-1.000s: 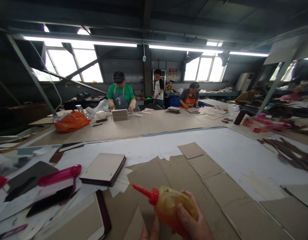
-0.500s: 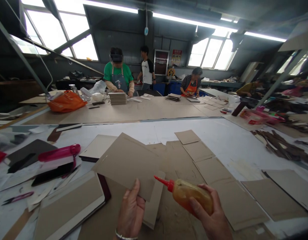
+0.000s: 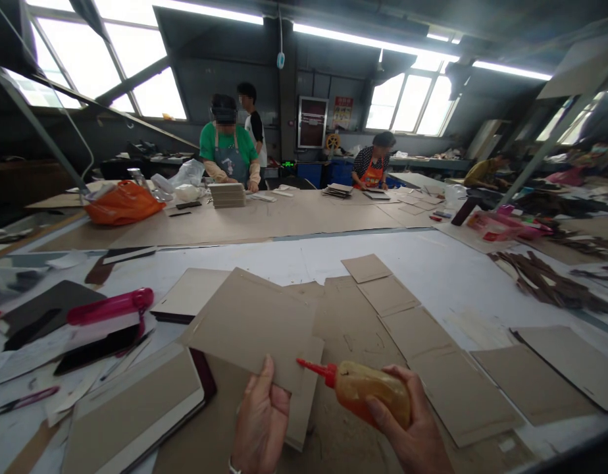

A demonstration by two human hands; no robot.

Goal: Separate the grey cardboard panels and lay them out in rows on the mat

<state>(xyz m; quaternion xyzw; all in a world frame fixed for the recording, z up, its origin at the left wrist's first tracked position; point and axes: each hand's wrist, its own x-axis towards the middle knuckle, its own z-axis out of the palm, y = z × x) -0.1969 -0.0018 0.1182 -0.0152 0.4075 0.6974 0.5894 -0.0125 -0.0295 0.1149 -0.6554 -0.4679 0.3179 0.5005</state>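
Observation:
My left hand (image 3: 260,411) pinches the near corner of a grey-brown cardboard sheet (image 3: 249,326), thumb on top and fingers beneath. The sheet is held over the table, tilted. In my right hand (image 3: 407,418) is a squeeze bottle (image 3: 366,388) of amber liquid, probably glue, lying nearly sideways. Its red nozzle (image 3: 314,368) points left, with the tip at the sheet's right edge; whether it touches I cannot tell. Partly under the held sheet lies another cardboard piece (image 3: 304,408). Along the right, several cardboard pieces (image 3: 432,339) lie in an overlapping row with brownish streaks near their edges.
To the left are a stack of boards (image 3: 136,401), a pink case (image 3: 111,306), a black phone (image 3: 97,349) and thread snips (image 3: 25,400). More boards (image 3: 565,362) lie at right. Co-workers stand behind the far table (image 3: 284,217), which bears an orange bag (image 3: 124,203).
The bottle's nozzle has moved slightly left and down, to the edge of the held sheet. The view has shifted a little. A person in the background has moved left behind the green-shirted co-worker.

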